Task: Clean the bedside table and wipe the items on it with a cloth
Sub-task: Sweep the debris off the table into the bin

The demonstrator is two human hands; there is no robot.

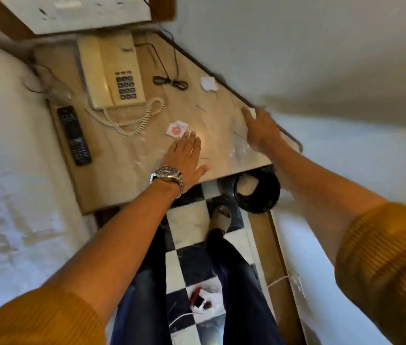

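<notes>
Progress: early by my judgement; the bench (132, 170) is still carrying clutter and no cloth is showing anywhere in the frame.
Left hand (187, 155): lying flat on the bench at centre frame, fingers spread apart, gripping nothing, fingertips just beside a small white packet with a red mark (177, 129).
Right hand (261, 128): blurred, pressing at the bench's right edge; a white scrap is showing at its fingertips, but I cannot tell whether the grip is closing on it.
Left to wipe: the cream telephone (112, 73) with its coiled cord (142, 118), the black remote (74, 135) at the left edge, the black cable (169, 80) and a crumpled white paper (208, 83) toward the upper centre.
Residue: clear plastic wrap (240, 150) is lying near the right front corner.
Edges: the bed (5, 170) is touching the bench on the left; a wall is running along the right edge.
Open room: bare bench between the two hands; a black bin (259, 190) is standing below the front right corner.
</notes>
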